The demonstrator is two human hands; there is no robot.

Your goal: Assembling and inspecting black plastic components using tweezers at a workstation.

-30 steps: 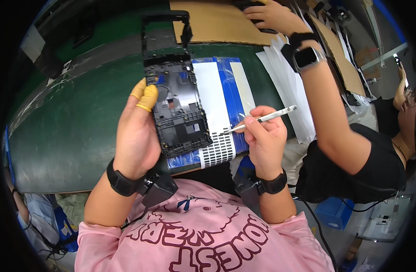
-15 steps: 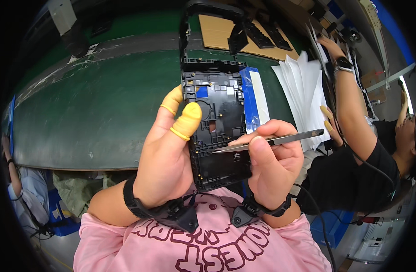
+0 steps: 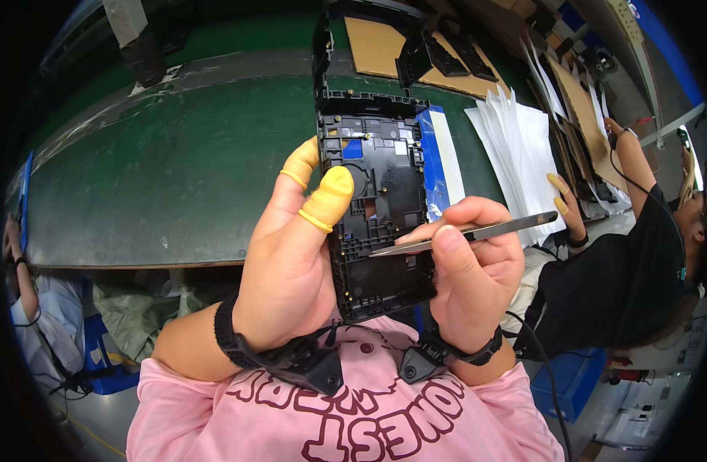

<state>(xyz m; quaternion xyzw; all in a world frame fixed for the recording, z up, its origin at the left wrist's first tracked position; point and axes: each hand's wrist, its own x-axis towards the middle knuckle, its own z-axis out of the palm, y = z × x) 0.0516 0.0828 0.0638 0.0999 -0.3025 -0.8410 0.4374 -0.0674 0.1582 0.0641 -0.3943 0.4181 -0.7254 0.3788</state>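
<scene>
Upright before me is a black plastic housing point(image 3: 384, 279) with ribs, cut-outs and small brass inserts, its open frame part at the far end. My left hand point(image 3: 288, 262) grips its left side, yellow finger cots on the thumb and a finger. My right hand point(image 3: 477, 269) is closed on metal tweezers point(image 3: 492, 229), which point left across the lower half of the housing. The tweezer tips are at or just above a rib; I cannot tell whether they touch. My right fingers are against the housing's right edge.
Beyond lies a green-topped table point(image 3: 161, 177). A blue piece with a white strip point(image 3: 448, 154) is behind the housing. White sheets point(image 3: 515, 146) stand at the right beside cardboard point(image 3: 581, 115) and a co-worker in black point(image 3: 615, 269). Black parts point(image 3: 465, 58) lie on cardboard at the back.
The housing, both hands and the tweezers have shifted slightly right in view. At the right, the co-worker's raised arm has drawn away from the white sheets, farther right.
</scene>
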